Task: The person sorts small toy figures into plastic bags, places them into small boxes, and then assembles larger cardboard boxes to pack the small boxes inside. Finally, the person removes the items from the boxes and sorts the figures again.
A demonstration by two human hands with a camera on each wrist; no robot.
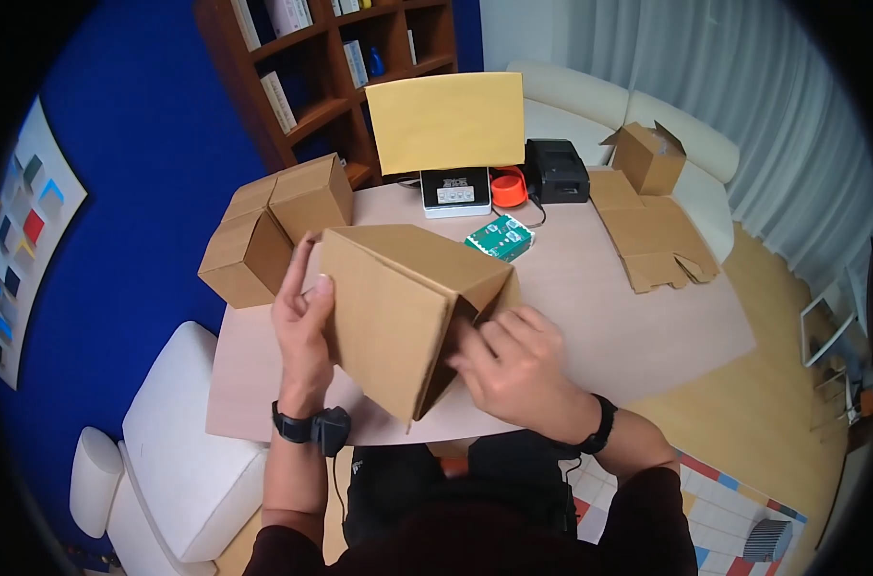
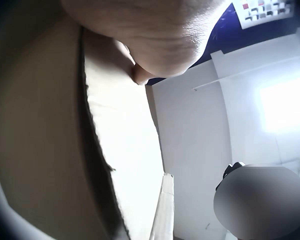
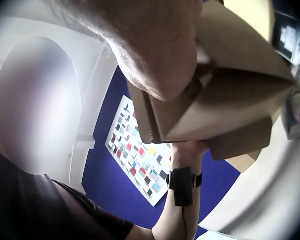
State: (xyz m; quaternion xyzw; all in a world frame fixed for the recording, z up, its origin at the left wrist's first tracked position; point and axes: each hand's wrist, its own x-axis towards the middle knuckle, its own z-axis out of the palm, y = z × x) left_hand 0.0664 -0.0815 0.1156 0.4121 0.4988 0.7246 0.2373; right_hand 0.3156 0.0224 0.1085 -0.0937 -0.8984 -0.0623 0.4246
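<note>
A brown cardboard box [image 1: 388, 317] is held tilted over the near side of the table, its open end facing right. My left hand [image 1: 305, 317] grips its left side, thumb on the near face and fingers reaching up along the edge. At the open end, my right hand [image 1: 513, 365] has curled fingers at a flap, with some fingertips inside the opening and blurred. The right wrist view shows the box's folded flaps [image 3: 230, 107] close to that hand. In the left wrist view, a raw cardboard edge [image 2: 97, 130] runs below the left hand [image 2: 155, 35].
Closed cardboard boxes [image 1: 254, 240] stand at the table's left. Behind are a yellow panel [image 1: 446, 123], a white device [image 1: 455, 195], an orange round item [image 1: 509, 188], a black machine [image 1: 557, 171] and a green-and-white pack [image 1: 500, 237]. Flattened cardboard [image 1: 657, 235] and an open box [image 1: 649, 158] are right.
</note>
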